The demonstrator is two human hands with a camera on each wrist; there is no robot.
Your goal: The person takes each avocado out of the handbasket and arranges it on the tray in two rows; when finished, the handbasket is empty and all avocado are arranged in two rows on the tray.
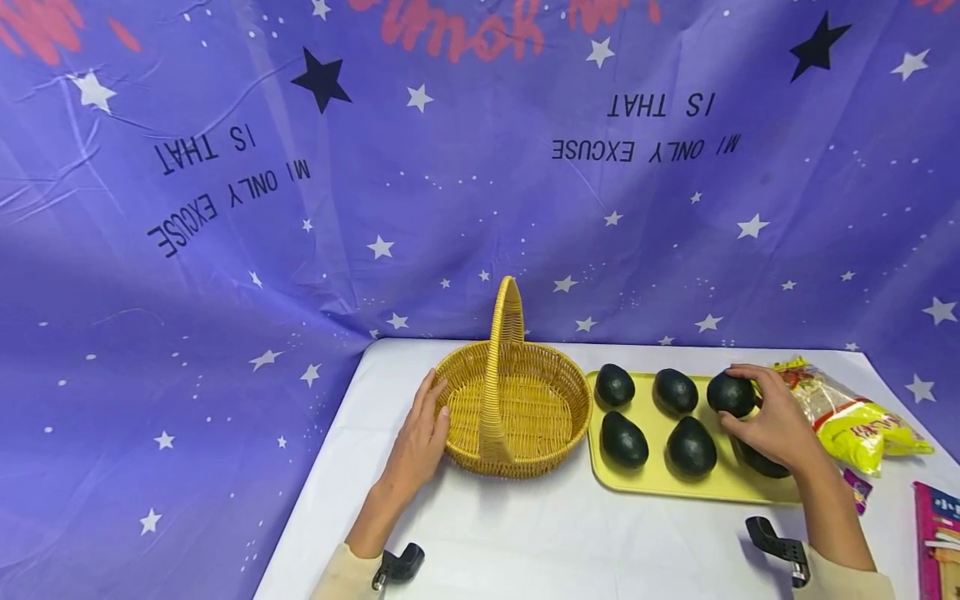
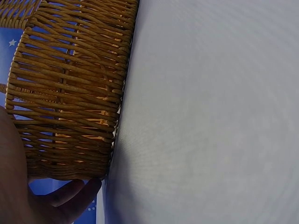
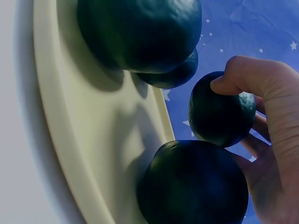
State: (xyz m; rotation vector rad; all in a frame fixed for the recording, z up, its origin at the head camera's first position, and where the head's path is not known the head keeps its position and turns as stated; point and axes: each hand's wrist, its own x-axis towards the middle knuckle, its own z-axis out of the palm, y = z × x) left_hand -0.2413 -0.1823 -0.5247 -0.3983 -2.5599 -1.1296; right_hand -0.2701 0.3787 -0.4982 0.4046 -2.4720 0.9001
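Note:
My right hand (image 1: 776, 421) grips a dark avocado (image 1: 731, 394) between thumb and fingers, over the right part of a yellow tray (image 1: 637, 479). In the right wrist view this avocado (image 3: 219, 112) appears raised off the tray, behind a nearer avocado (image 3: 194, 182). Several more avocados lie on the tray, among them one at the front middle (image 1: 692, 447) and one partly hidden under my right hand (image 1: 761, 458). A wicker basket (image 1: 555, 358) with a tall handle stands left of the tray. My left hand (image 1: 420, 437) rests against its left side, fingers fairly straight, touching the outer wicker wall (image 2: 70, 93).
Right of the tray lies a yellow-and-clear plastic bag (image 1: 855, 425), with a small purple packet (image 1: 857, 490) below it. A pink package (image 1: 937, 533) sits at the table's right edge. A purple star-printed cloth (image 1: 480, 208) hangs behind the white table (image 1: 525, 533).

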